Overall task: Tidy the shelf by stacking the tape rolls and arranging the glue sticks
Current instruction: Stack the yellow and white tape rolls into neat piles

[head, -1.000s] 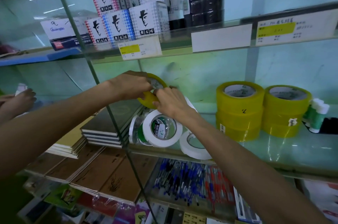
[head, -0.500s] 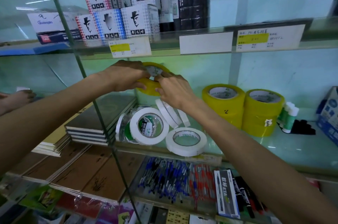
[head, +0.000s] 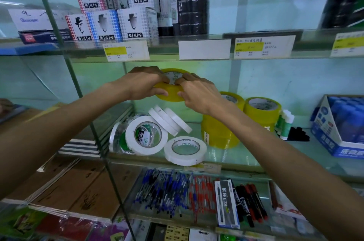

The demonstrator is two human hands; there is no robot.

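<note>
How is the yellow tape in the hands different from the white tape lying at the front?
The yellow tape is glossy yellow; the white tape is matte white. The left hand and right hand hold the yellow tape up in the air; the white tape lies flat on the glass shelf. Both are round rolls with a hollow middle.

I read "ETA" on black pen box (head: 226, 204). "MADE IN CHINA" inside core of flat white tape roll (head: 185, 157). Price tags (head: 126, 50): unreadable.
</note>
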